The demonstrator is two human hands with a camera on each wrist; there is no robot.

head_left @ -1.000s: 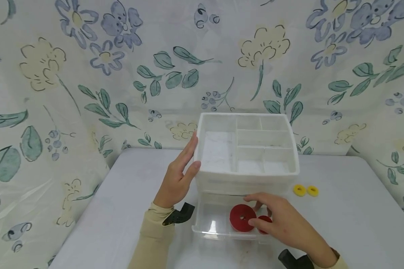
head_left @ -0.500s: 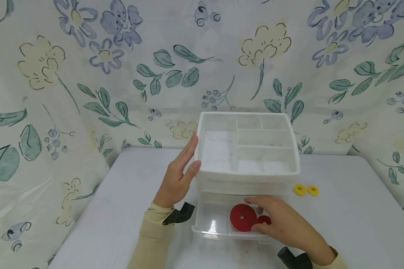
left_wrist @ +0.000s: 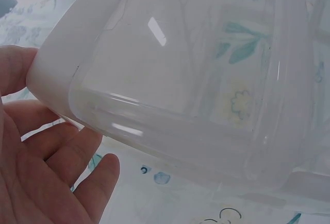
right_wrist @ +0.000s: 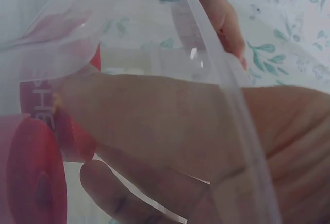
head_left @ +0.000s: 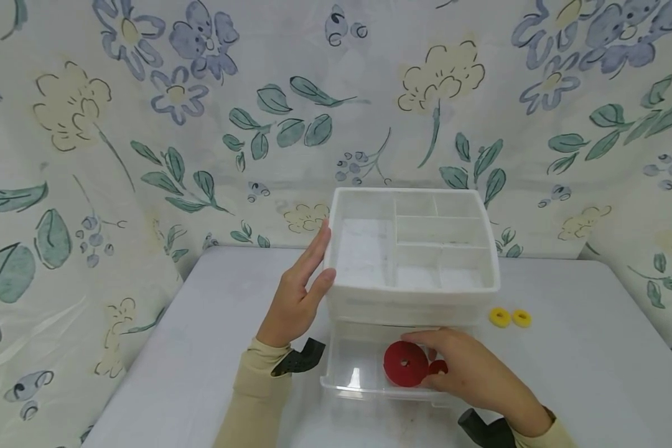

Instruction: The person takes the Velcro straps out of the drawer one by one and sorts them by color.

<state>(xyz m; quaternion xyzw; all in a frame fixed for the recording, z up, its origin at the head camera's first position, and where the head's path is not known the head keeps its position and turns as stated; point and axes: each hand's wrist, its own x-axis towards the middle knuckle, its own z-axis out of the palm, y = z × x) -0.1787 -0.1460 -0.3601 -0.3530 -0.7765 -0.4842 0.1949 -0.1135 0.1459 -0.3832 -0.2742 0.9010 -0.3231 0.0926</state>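
Observation:
In the head view a white organizer box (head_left: 414, 298) with divided top compartments stands at the back of the table. Its clear drawer (head_left: 353, 361) is pulled out at the front. My left hand (head_left: 297, 295) lies against the box's left side, fingers straight and thumb at the front corner. Inside the drawer, my right hand (head_left: 470, 370) grips the larger red disc (head_left: 406, 364), which has a hole in its middle, between thumb and fingers. A smaller red disc (head_left: 438, 367) sits beside it, partly hidden by the hand. White letters show on the gripped disc (right_wrist: 38, 98) in the right wrist view.
Two yellow rings (head_left: 500, 317) lie on the white table (head_left: 571, 379) to the right of the box. Floral sheeting (head_left: 190, 149) hangs behind and on the left. The drawer's clear wall (right_wrist: 232, 95) stands in front of the right hand in the right wrist view.
My right hand has shifted slightly left, and its thumb and forefinger have come onto the edges of the larger red disc. The left hand stays against the box.

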